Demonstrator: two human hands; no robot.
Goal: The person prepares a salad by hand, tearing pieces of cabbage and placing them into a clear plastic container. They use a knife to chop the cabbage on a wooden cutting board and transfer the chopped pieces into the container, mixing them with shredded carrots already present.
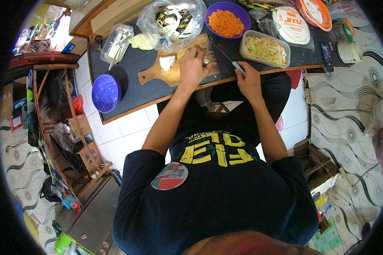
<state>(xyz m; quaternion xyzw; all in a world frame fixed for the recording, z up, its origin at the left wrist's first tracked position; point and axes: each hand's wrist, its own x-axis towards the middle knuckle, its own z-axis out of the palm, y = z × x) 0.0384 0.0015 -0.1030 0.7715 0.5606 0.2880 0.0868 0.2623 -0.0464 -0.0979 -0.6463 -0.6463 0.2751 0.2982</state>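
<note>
My left hand [193,65] lies over the wooden cutting board [153,72], fingers bent and thumb out to the right. A small pale piece of food [206,60] shows between thumb and fingers; the hand hides the rest, so I cannot tell whether it is gripped. To the left, a white chunk [167,63] sits on the board. In my right hand [250,81] is a knife by its pale handle [238,68]. Its thin blade [222,52] points up and left, beyond the board's right edge. Right of the knife stands a plastic tub of shredded vegetables [265,49].
Behind the board are a clear plastic bag of scraps [172,22] and a purple bowl of shredded carrot [226,24]. A clear container with a utensil [117,43] and a purple bowl [106,93] stand left. A phone [326,56] lies at the table's right edge.
</note>
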